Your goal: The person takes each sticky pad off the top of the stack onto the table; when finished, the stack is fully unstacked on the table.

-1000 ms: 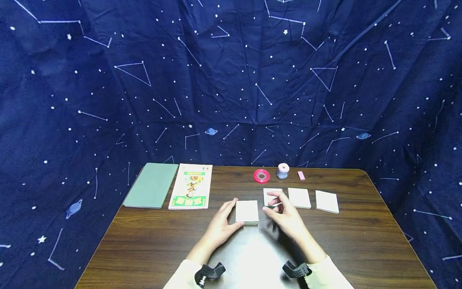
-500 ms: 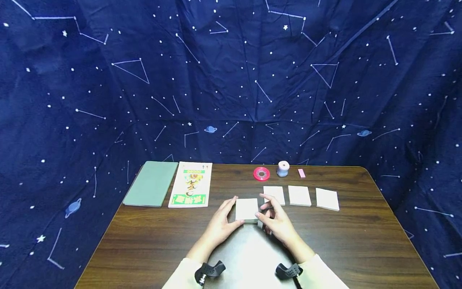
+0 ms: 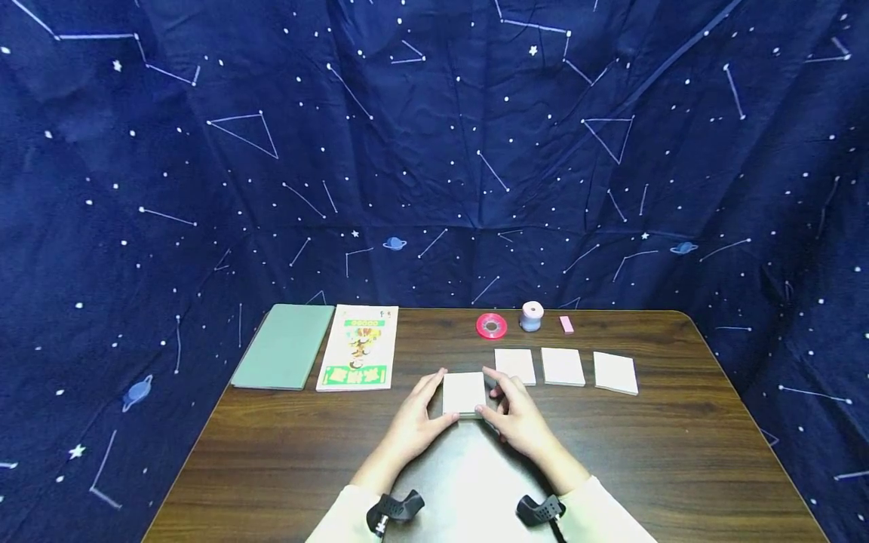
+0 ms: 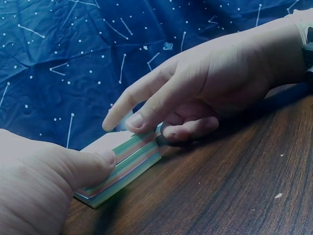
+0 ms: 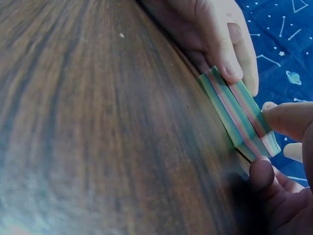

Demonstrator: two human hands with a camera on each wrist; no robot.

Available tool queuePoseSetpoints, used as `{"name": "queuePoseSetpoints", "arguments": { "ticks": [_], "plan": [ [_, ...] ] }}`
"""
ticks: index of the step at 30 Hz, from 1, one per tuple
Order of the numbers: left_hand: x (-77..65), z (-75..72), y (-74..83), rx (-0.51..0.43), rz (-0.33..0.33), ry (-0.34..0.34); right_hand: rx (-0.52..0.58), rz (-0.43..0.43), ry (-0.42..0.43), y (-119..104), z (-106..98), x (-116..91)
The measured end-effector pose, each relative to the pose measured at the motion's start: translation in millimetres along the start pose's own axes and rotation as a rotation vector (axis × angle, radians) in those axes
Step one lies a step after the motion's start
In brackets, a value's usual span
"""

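Observation:
Two square memo pads [image 3: 465, 392] with white tops lie stacked on the table; their sides show green, pink and yellow stripes in the left wrist view. My left hand [image 3: 413, 424] holds the stack from the left, its thumb on the near edge and fingers along the far left side. On the other side my right hand [image 3: 524, 428] spans the right edge, thumb at the near corner and index finger at the far one. In the right wrist view the upper pad's striped side [image 5: 252, 110] faces the right thumb. The right hand's other fingers curl beside the stack.
Three more white pads stand in a row to the right: one pad [image 3: 515, 366], a middle pad [image 3: 563, 366], a right pad [image 3: 615, 373]. Behind them are a red tape ring [image 3: 492, 326], a ribbon spool [image 3: 532, 317] and a pink eraser-like block [image 3: 566, 324]. Left are a green book [image 3: 284, 347] and a picture-covered book [image 3: 358, 348].
My right hand has moved left from in front of the nearest loose pad to the right side of the stack. The left hand has stayed in place on the stack.

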State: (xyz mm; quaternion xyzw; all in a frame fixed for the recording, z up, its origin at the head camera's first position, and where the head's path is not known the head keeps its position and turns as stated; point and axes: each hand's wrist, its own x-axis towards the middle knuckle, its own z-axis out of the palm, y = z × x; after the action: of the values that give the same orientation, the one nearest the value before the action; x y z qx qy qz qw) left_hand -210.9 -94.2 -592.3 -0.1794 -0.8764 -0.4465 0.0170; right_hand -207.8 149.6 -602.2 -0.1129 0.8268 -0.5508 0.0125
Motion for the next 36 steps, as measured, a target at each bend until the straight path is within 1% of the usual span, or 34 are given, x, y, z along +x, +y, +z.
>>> {"name": "queuePoseSetpoints", "arguments": {
  "ticks": [5,12,21,26,30,36],
  "plan": [
    [-1.6,-0.8,-0.6,0.003,0.003,0.001,-0.014,0.020,-0.017,-1.3,2.4,1.9],
    [-0.8,-2.5,-1.2,0.000,0.018,0.007,-0.100,-0.004,0.020,-0.4,7.2,5.8],
    [1.0,-1.8,-2.0,-0.006,0.019,-0.003,-0.095,-0.001,0.011,3.4,6.2,7.3],
    [1.5,-1.9,-0.7,0.003,0.021,-0.002,-0.062,-0.031,0.015,2.3,5.0,6.4],
    [1.9,-1.9,0.9,0.016,0.021,-0.001,-0.009,-0.056,0.028,3.0,4.9,5.9],
    [1.8,-0.8,2.4,0.023,0.016,-0.006,0.124,-0.068,0.026,6.0,3.8,3.9]
  ]
}}
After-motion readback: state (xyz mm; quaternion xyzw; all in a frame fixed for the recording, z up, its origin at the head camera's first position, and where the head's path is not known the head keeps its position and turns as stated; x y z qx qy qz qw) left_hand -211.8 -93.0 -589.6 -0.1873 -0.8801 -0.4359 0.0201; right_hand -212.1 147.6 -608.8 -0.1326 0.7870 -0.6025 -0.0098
